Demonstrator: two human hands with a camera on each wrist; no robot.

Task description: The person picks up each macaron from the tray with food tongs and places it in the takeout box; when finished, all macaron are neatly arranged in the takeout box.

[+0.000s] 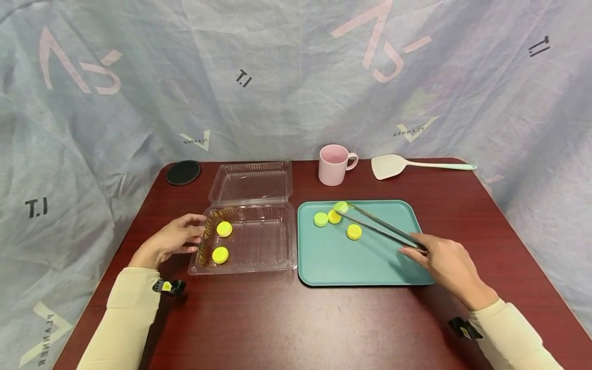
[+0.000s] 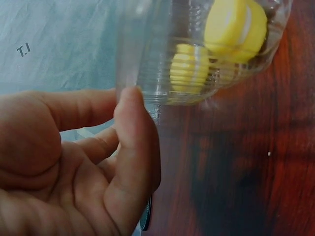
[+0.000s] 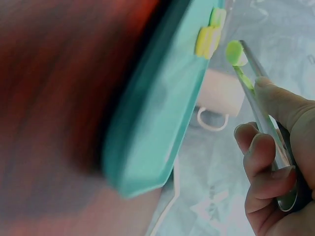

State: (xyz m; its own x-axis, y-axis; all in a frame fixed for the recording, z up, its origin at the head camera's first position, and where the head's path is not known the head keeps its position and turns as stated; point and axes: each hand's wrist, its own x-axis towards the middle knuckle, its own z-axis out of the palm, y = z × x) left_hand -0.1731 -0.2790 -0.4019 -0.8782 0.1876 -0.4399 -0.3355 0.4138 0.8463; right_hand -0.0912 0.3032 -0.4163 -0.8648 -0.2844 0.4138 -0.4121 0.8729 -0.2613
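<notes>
My right hand grips metal tongs over the teal tray. Between the tong tips is a green macaron, raised off the tray in the right wrist view. Below it on the tray lie another green macaron and two yellow ones, one beside the green and one nearer me. At the left, my left hand pinches the side rim of a clear plastic container between thumb and fingers. Two yellow macarons sit along the container's left side, one behind the other.
The container's hinged lid lies open behind it. Along the table's back edge are a black round coaster, a pink mug and a white spatula. A grey printed cloth hangs behind the dark red table.
</notes>
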